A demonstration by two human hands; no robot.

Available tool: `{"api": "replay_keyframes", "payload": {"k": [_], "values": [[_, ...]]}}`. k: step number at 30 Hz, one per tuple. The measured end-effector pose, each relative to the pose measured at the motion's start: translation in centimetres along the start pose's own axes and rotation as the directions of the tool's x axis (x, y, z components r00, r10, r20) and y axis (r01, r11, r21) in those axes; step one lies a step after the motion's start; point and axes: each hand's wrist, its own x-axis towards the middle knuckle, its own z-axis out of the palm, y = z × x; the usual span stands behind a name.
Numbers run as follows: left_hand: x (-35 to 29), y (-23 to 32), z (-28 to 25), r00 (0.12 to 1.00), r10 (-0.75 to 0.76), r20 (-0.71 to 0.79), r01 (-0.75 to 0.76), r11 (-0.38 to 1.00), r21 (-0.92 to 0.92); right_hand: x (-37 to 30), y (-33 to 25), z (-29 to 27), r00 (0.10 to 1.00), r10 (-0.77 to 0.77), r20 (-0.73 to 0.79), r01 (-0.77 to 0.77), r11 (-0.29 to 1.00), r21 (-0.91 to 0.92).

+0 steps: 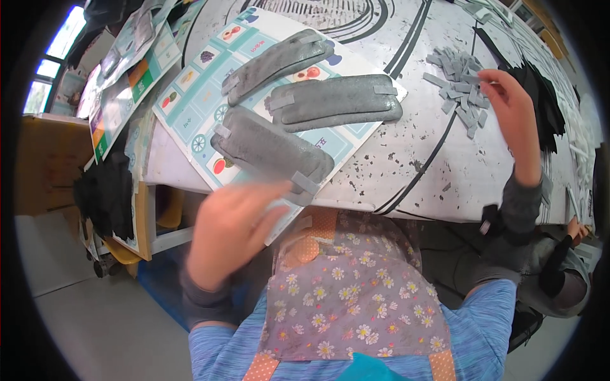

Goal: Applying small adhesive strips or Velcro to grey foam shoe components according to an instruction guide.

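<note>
Note the nearest grey, elongated, round-ended padded piece (270, 146) on the white-and-teal printed board (184, 124), ahead and to the right of the left hand (238, 219), with its long axis slanting from far left to near right and its near end, bearing a small grey rectangular strip (305, 182), just beside those fingertips. See the left hand with thumb apart from fingers, too blurred to tell contact. Compare the right hand (513, 108), well apart, with thumb and forefinger close together at the right side of the loose grey strip pile (467, 95), perhaps pinching one.
</note>
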Motion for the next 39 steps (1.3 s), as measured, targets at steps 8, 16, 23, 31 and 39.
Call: {"api": "replay_keyframes", "payload": {"k": [8, 16, 23, 31, 39], "values": [[6.0, -5.9, -5.3, 0.989, -0.149, 0.018, 0.147, 0.986, 0.083, 6.2, -2.4, 5.1, 0.897, -0.070, 0.437, 0.067, 0.997, 0.023], [10.4, -13.8, -5.0, 0.949, -0.314, 0.024, 0.297, 0.919, 0.261, 16.4, -4.4, 19.4, 0.839, -0.167, 0.518, 0.205, 0.979, -0.017], [8.0, -13.2, -3.7, 0.949, -0.301, -0.093, 0.311, 0.943, 0.121, 20.5, -5.2, 24.2, 0.889, -0.037, 0.456, 0.210, 0.919, -0.334], [4.7, -12.1, -3.3, 0.941, -0.300, -0.158, 0.312, 0.948, 0.057, 21.3, -7.9, 24.4, 0.738, 0.086, 0.670, 0.326, 0.823, -0.465], [4.4, -9.9, -2.3, 0.944, -0.211, -0.255, 0.225, 0.974, 0.024, 20.1, -7.8, 24.4, 0.806, 0.138, 0.576, 0.107, 0.922, -0.371]]}}
